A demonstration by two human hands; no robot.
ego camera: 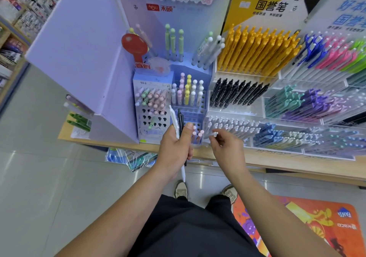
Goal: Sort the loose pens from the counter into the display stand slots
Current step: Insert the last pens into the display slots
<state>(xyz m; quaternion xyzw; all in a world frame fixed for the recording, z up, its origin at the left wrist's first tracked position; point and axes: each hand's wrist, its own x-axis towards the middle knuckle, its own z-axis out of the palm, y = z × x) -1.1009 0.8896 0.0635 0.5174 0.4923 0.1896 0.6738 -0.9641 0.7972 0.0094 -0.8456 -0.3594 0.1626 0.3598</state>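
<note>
My left hand (175, 147) grips two loose pens upright in front of the counter: a white pen (173, 119) and a black pen (180, 120). My right hand (227, 147) pinches a pale pen with a white ball top (213, 134) at the front row of clear slots. The blue tiered display stand (193, 110) holds pastel ball-top pens, with several open holes in its lower rows. Beside it a white peg stand (152, 116) carries pink and green pens.
Clear acrylic trays (277, 130) to the right hold yellow, black, teal, purple and blue pens. A lavender cardboard panel (79, 48) stands at the left. The wooden counter edge (257, 162) runs across. An orange floor mat (297, 223) lies by my feet.
</note>
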